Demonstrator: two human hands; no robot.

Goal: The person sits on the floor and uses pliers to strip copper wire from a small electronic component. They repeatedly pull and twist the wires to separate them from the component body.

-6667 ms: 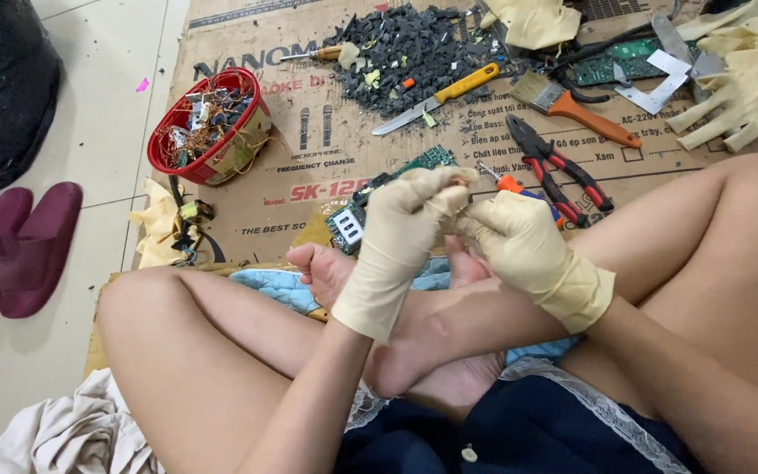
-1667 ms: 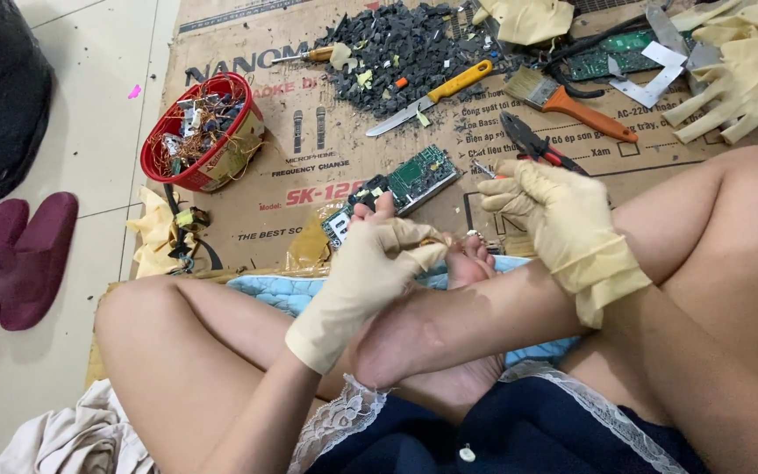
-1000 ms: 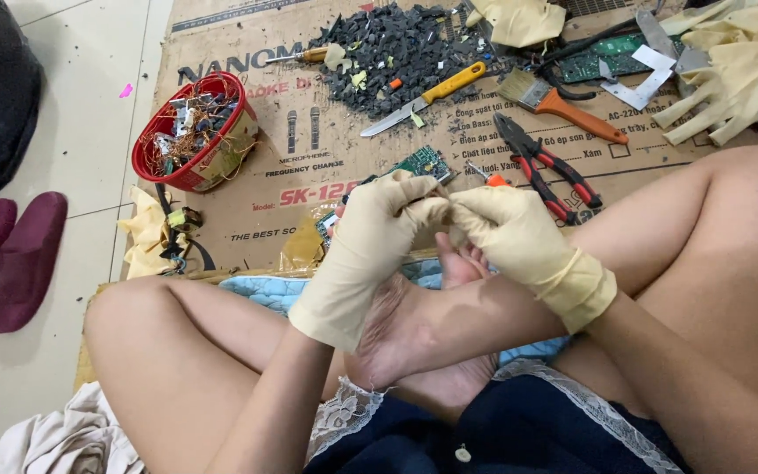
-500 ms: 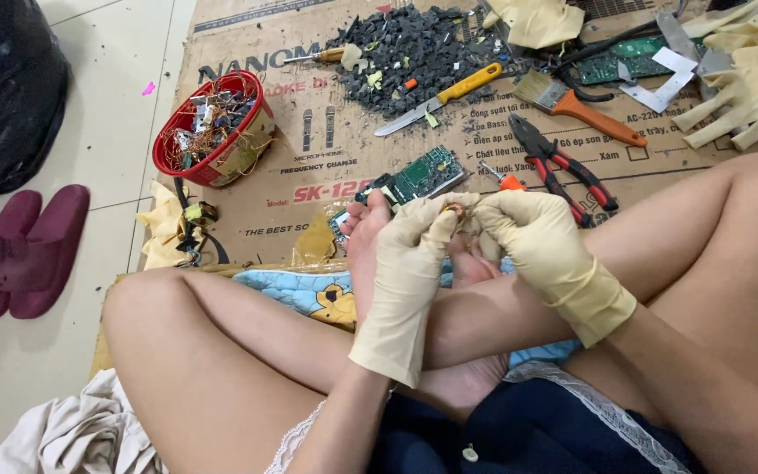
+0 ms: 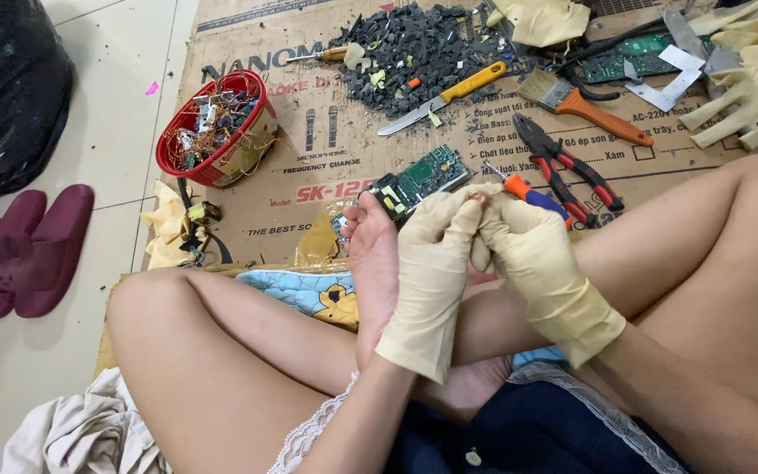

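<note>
Green circuit board (image 5: 421, 178) just beyond left hand (image 5: 436, 254)

Matt rubber gloves (image 5: 436, 263) — rough brown cardboard (image 5: 309, 167) beneath.

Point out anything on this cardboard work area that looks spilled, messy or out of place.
A heap of dark broken bits is strewn loose over the cardboard sheet, not in a container. A yellow-handled knife lies bare-bladed at its edge. The red basket overflows with tangled wire scraps. Both gloved hands, left hand and right hand, pinch something too small to identify.
</note>
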